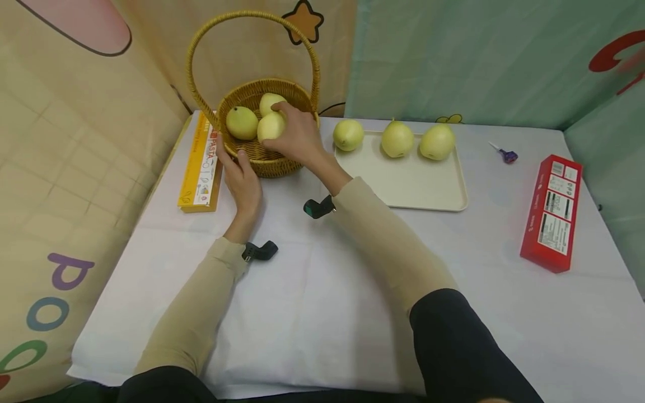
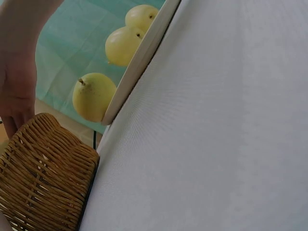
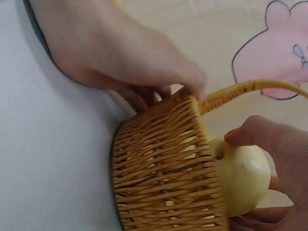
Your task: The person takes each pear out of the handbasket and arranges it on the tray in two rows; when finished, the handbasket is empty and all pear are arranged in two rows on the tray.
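A wicker basket with a tall arched handle stands at the back left of the table. My left hand grips its near-left rim, the thumb over the edge and the other fingers against the outer wall. My right hand reaches in from the right and pinches a pale yellow-green pear between thumb and fingers. In the right wrist view that pear shows just beyond the basket's rim. Two other pears lie inside: a left pear and a back pear, partly behind my fingers.
Right of the basket is a cream tray with three pears along its back. A yellow pasta box lies beside the basket's left side. Farther right are a wrapped lollipop and a red box. Curtains stand behind the table.
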Available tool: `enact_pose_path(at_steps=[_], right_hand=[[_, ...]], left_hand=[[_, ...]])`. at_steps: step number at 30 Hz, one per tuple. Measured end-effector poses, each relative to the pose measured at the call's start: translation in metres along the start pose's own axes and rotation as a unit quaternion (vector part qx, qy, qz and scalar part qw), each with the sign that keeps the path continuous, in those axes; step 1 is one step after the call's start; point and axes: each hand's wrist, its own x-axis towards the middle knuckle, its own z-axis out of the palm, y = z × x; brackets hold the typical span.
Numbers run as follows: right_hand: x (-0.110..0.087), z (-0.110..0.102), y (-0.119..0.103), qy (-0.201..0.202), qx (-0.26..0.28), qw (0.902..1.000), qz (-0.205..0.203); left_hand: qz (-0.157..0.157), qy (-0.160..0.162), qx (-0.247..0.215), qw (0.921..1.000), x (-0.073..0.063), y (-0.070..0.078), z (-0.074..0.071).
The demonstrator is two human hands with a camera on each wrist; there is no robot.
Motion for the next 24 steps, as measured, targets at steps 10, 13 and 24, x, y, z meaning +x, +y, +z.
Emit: enact_pose_path(at_steps=[10,13,24], right_hand=[[-0.044,-0.039,0.013,0.013,0.062,0.9961,-0.062],[-0.061,-0.047,0.024,0.022,0.079,0.9937,-0.076],[-0.115,-0.067,0.078,0.010,0.114,0.9913,-0.066]], left_hand=[[0.009,0.002,-0.003,1.0000,0.001,-0.002,-0.001],[0.011,-0.003,-0.006,0.9999,0.001,-0.003,-0.001],[0.010,-0.011,-0.012,0.9998,0.001,-0.004,-0.001]])
